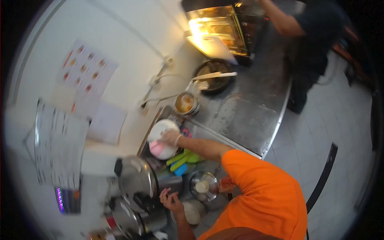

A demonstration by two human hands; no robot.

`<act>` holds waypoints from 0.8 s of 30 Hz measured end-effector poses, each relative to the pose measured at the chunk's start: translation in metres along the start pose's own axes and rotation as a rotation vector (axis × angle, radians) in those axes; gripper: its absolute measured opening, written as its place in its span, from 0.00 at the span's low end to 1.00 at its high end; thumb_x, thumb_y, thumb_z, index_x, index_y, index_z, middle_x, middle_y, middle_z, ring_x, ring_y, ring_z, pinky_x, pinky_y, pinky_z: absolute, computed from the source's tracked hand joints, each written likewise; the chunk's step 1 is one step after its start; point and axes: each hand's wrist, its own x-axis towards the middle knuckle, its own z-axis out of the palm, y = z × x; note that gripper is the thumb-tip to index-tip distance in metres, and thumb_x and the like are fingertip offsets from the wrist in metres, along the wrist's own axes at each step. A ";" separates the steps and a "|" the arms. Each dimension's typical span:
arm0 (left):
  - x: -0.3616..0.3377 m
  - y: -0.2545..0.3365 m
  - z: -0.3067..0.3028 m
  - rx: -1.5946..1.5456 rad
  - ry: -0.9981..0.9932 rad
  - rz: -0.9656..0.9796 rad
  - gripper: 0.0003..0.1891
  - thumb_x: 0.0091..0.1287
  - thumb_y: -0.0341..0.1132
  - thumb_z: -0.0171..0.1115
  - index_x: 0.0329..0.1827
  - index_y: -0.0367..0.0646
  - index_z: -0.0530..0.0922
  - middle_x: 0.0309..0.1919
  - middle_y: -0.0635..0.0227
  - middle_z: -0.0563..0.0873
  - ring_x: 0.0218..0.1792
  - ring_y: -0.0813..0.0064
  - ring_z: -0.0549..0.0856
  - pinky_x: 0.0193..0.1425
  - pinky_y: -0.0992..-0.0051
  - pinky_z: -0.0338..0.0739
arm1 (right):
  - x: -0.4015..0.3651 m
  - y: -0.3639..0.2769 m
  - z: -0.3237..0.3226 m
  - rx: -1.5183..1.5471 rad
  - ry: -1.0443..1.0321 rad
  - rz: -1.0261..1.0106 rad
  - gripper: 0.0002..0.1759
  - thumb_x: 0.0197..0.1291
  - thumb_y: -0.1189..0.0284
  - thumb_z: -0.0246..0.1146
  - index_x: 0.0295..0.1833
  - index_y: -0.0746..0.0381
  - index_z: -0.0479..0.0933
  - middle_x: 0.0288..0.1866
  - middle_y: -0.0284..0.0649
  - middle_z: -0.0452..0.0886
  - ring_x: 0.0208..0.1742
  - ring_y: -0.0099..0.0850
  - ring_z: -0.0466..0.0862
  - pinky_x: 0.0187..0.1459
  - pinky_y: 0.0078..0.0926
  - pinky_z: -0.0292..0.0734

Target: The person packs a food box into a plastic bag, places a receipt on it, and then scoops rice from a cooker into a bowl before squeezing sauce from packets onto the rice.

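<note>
My right hand [172, 138], in a thin clear glove, reaches out to a round white container [163, 127] with something pink [156, 149] at its lower side. Its fingertips overlap the container and are blurred, so their grip is unclear. Beside it lie green gloves [184, 159] and a blue item [181, 169]. My left hand [172, 201] is raised with its fingers apart and nothing in them, between a large lidded pot [137, 180] and a smaller round pot [193, 212]. A metal bowl [203, 180] with a pale item in it stands nearby.
Farther along the metal counter [256, 108] stand a can with orange-brown contents [186, 103], a dark pan [214, 86] with a long utensil across it, and a lit glass cabinet [218, 30]. Another person [312, 40] stands beside the counter. Papers [86, 72] hang on the wall.
</note>
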 end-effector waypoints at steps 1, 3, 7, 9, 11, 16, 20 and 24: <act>-0.021 0.007 -0.021 0.021 0.074 -0.060 0.05 0.64 0.27 0.63 0.28 0.41 0.80 0.52 0.57 0.79 0.55 0.58 0.77 0.61 0.60 0.70 | -0.003 -0.014 -0.041 -0.004 -0.158 0.061 0.23 0.67 0.53 0.52 0.53 0.57 0.81 0.48 0.47 0.84 0.53 0.50 0.82 0.52 0.54 0.75; -0.050 0.024 -0.058 0.100 0.245 -0.294 0.07 0.59 0.26 0.68 0.28 0.41 0.77 0.50 0.57 0.77 0.54 0.57 0.77 0.59 0.61 0.69 | -0.007 -0.033 -0.044 -0.376 -0.213 0.174 0.23 0.66 0.56 0.52 0.62 0.52 0.76 0.64 0.49 0.76 0.65 0.54 0.74 0.64 0.63 0.64; -0.107 0.059 -0.121 0.051 0.387 -0.558 0.16 0.57 0.38 0.74 0.43 0.44 0.79 0.47 0.60 0.80 0.55 0.60 0.77 0.59 0.59 0.65 | -0.015 -0.138 -0.107 0.266 0.354 0.171 0.36 0.66 0.55 0.54 0.76 0.61 0.59 0.77 0.48 0.60 0.79 0.50 0.50 0.76 0.51 0.39; -0.136 0.083 -0.155 0.093 0.008 -0.463 0.17 0.57 0.44 0.75 0.43 0.46 0.80 0.43 0.66 0.81 0.54 0.65 0.77 0.60 0.59 0.62 | -0.037 -0.239 -0.178 0.709 0.364 0.097 0.42 0.65 0.55 0.58 0.78 0.61 0.52 0.79 0.51 0.54 0.81 0.48 0.48 0.76 0.49 0.44; -0.130 0.122 -0.172 0.211 0.016 -0.485 0.17 0.57 0.45 0.74 0.42 0.48 0.80 0.39 0.72 0.82 0.51 0.68 0.78 0.60 0.58 0.61 | -0.094 -0.332 -0.192 1.181 0.284 0.035 0.54 0.58 0.50 0.67 0.80 0.58 0.44 0.82 0.49 0.41 0.82 0.49 0.43 0.74 0.57 0.46; -0.246 0.139 -0.231 0.357 0.059 -0.534 0.13 0.55 0.42 0.73 0.39 0.48 0.80 0.38 0.72 0.82 0.46 0.68 0.79 0.52 0.59 0.65 | -0.216 -0.543 -0.183 1.807 -0.232 0.036 0.72 0.44 0.42 0.75 0.81 0.54 0.33 0.83 0.42 0.25 0.82 0.52 0.37 0.71 0.67 0.49; -0.362 0.166 -0.313 0.299 0.061 -0.619 0.07 0.60 0.36 0.69 0.32 0.47 0.78 0.33 0.72 0.80 0.40 0.72 0.80 0.44 0.67 0.70 | -0.277 -0.673 -0.168 1.973 -0.628 0.087 0.69 0.44 0.34 0.69 0.82 0.47 0.35 0.84 0.37 0.31 0.82 0.51 0.40 0.72 0.62 0.50; -0.451 0.184 -0.373 0.344 0.025 -0.761 0.06 0.61 0.34 0.65 0.29 0.46 0.76 0.27 0.73 0.77 0.35 0.71 0.79 0.41 0.68 0.71 | -0.338 -0.776 -0.122 1.766 -0.936 -0.055 0.54 0.57 0.35 0.57 0.81 0.44 0.40 0.84 0.36 0.39 0.80 0.45 0.48 0.72 0.54 0.55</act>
